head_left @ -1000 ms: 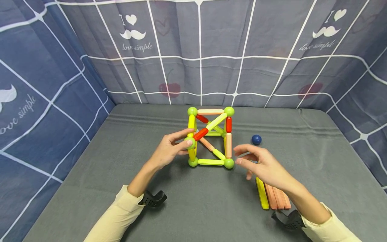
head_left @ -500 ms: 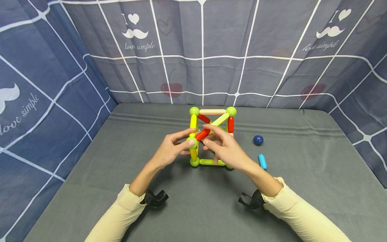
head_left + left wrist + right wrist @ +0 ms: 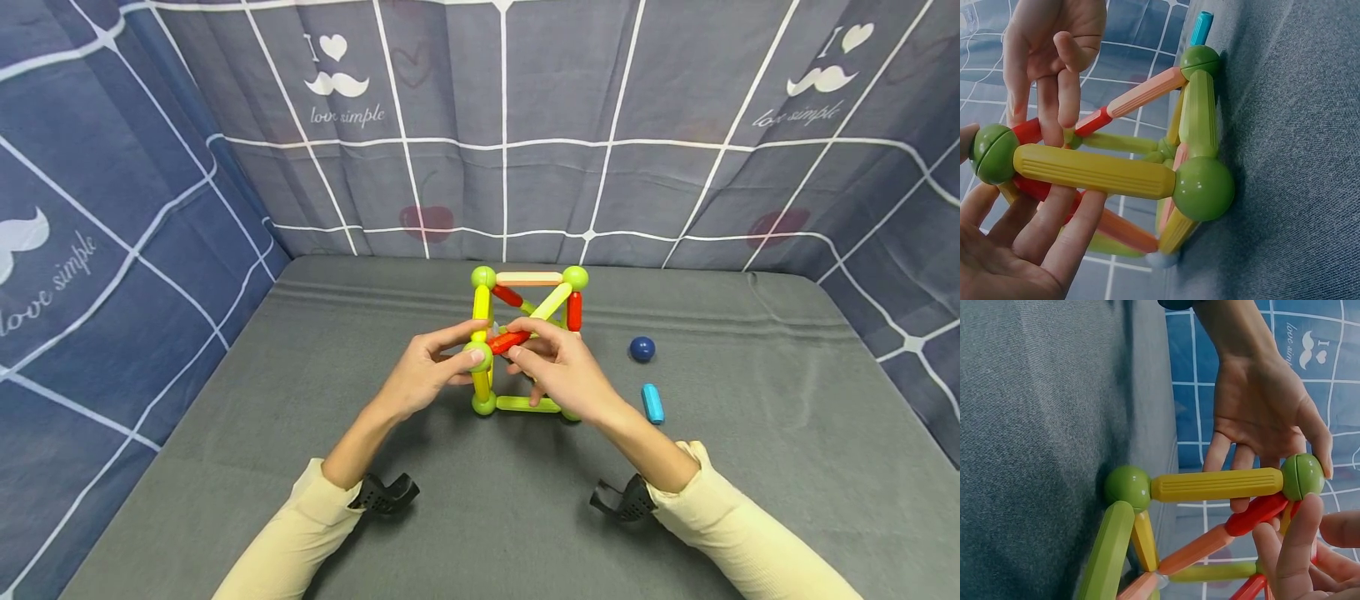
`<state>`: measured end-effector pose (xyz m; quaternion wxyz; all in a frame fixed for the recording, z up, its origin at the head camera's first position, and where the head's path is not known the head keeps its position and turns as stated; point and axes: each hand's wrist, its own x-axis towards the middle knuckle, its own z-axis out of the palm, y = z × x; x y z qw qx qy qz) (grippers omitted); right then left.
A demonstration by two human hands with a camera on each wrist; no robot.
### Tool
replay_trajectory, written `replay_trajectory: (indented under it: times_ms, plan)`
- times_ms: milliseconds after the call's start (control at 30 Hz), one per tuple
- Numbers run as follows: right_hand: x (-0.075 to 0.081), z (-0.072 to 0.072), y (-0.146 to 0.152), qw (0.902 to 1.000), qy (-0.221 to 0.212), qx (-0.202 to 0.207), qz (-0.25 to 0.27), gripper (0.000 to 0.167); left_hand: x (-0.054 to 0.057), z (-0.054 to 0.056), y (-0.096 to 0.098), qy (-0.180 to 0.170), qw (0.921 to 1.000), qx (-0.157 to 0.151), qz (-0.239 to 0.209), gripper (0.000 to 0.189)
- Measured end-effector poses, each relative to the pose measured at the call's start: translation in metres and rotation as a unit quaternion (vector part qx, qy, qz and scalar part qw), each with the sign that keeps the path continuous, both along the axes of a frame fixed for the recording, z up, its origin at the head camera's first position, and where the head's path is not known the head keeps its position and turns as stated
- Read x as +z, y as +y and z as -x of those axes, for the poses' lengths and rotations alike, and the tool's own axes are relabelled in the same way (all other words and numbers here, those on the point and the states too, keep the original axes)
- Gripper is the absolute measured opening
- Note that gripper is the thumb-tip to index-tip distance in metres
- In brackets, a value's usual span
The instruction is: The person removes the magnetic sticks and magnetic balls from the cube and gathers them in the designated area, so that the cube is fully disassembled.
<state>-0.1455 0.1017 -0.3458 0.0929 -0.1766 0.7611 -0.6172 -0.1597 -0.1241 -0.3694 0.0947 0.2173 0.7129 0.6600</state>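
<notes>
- Hanging across the far side and down the left and right edges, a blue-gray curtain [image 3: 438,104], printed with white lines and mustaches, backs the scene.
- A gray-covered table [image 3: 315,333] spreads below it, bearing a toy construction near its middle.
- A box-like frame [image 3: 507,296] of colored rods and green balls stands on the table, just beyond a person's two hands.
- The left hand [image 3: 420,371], at the frame's left side, pinches a green ball [image 3: 478,357] between thumb and finger, apparently bracing that corner.
- The right hand [image 3: 566,371], reaching in from the right across the frame, pinches a red rod [image 3: 506,342]; the two hands' fingertips are near each other but apart.
- That red rod lies between the hands, its long axis slanting from the held ball at near left toward far right, where a yellow-green rod [image 3: 551,302] leads on to the corner. The right hand, already gripping it, is the nearer; whether left fingers also touch it cannot be told, and its right end is hidden.
- A cyan rod [image 3: 652,404] lies loose to the right, its length running near to far.
- A dark blue ball [image 3: 642,349] sits just beyond it, touching neither rod nor frame.
</notes>
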Motion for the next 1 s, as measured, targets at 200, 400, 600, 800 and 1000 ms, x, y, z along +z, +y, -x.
replay_trajectory:
  times_ms: [200,400,600,800,1000]
  plan:
    - [0.002,-0.005,0.003,0.9991,0.0,-0.008,0.041,0.032,0.001,0.0,0.0,0.002,1.0,0.001,0.002,0.047]
    - [0.003,-0.012,0.003,0.998,0.008,-0.013,0.061,0.029,0.001,0.0,0.0,0.005,1.0,0.0,0.005,0.049]
    - [0.001,-0.013,0.003,0.9981,0.019,-0.02,0.055,0.03,0.001,0.001,0.0,0.013,0.9999,0.0,0.009,0.048]
    - [0.001,-0.011,0.004,0.9992,0.014,-0.036,0.011,0.029,0.002,0.001,0.0,0.009,0.9999,0.002,0.007,0.048]
    - [-0.002,-0.008,0.002,0.9985,0.023,-0.047,-0.014,0.026,0.0,0.001,0.001,0.007,1.0,-0.001,-0.002,0.048]
